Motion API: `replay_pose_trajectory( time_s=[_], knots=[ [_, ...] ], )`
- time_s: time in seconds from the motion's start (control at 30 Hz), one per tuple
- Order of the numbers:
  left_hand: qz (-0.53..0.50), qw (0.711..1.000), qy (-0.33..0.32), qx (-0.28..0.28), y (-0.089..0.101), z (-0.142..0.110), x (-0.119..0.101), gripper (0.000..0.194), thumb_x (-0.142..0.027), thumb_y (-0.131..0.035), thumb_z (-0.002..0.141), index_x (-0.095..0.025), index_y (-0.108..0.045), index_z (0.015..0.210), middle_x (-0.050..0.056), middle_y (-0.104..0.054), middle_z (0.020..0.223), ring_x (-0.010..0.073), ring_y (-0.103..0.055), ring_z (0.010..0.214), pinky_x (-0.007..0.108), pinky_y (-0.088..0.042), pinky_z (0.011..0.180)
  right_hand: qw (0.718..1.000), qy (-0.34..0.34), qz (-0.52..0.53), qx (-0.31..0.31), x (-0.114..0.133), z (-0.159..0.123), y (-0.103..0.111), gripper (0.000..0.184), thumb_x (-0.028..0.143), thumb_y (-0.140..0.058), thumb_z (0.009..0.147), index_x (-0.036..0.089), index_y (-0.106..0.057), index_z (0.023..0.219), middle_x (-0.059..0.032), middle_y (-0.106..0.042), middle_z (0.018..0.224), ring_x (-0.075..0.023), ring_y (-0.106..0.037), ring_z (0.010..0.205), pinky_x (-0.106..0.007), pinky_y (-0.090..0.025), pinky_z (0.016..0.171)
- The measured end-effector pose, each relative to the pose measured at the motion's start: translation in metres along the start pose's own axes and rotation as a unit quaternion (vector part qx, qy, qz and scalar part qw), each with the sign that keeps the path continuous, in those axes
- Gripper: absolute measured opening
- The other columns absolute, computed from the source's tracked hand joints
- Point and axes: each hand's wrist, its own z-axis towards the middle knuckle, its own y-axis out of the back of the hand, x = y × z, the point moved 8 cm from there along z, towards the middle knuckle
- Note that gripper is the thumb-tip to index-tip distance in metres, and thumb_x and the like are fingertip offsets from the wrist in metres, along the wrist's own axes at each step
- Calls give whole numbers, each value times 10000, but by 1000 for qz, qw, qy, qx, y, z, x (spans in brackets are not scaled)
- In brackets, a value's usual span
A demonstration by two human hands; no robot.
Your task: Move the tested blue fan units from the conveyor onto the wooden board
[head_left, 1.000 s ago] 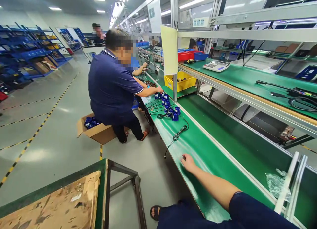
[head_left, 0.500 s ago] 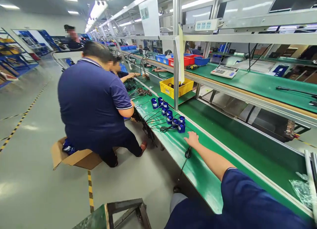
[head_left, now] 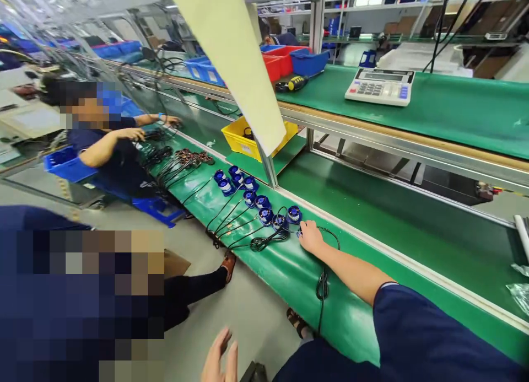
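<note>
your right hand [head_left: 312, 237] curls over a blue unit [head_left: 299, 233] at the near end of the cluster on the bench [head_left: 351, 321], though whether it grips or merely touches cannot be told, while your left hand [head_left: 221, 360] is raised past the bench edge, open, with nothing seen in it. you would probably do best to take the unit by its body, keeping the looped black cable [head_left: 322, 285] clear of the neighbouring units [head_left: 265, 216]. the unit is mostly hidden; the neighbouring units look deep blue and round-topped, with dark centres and some pale patches.
</note>
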Motion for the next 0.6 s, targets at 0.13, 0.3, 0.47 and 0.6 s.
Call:
replay_pose_trajectory(
  time_s=[0.13,0.3,0.47,0.6],
  knots=[
    [-32,994,-97,28,-61,114,-72,530,-578,-467,935,-203,-582,1292,161,-618,1378,335,-584,1291,572,-479,1121,999,-37,-11,9,-46,-6,9,380,125,-570,825,146,-546,1203,-165,-547,1235,-301,-454,1163,-377,-481,906],
    [3,986,-151,74,-135,203,-121,634,-540,-508,910,-98,-524,1364,231,-530,1464,374,-468,1400,581,-386,1182,998,-56,0,-10,-96,-7,19,459,94,-562,782,124,-546,1240,-188,-477,1368,-309,-431,1233,-423,-434,1042],
    [30,985,-146,86,-176,230,-126,654,-526,-566,874,-103,-507,1369,225,-631,1286,401,-555,1274,604,-427,1103,997,-15,53,-49,-116,-14,17,543,86,-570,761,156,-542,1299,-179,-401,1446,-298,-401,1306,-452,-379,1137],
    [30,981,-177,74,-182,226,-130,561,-519,-500,922,-109,-551,1301,209,-649,1170,396,-583,1183,598,-461,1047,988,25,118,-94,-121,-20,13,541,139,-608,767,186,-537,1301,-158,-463,1371,-290,-453,1262,-473,-422,1106]
  ],
)
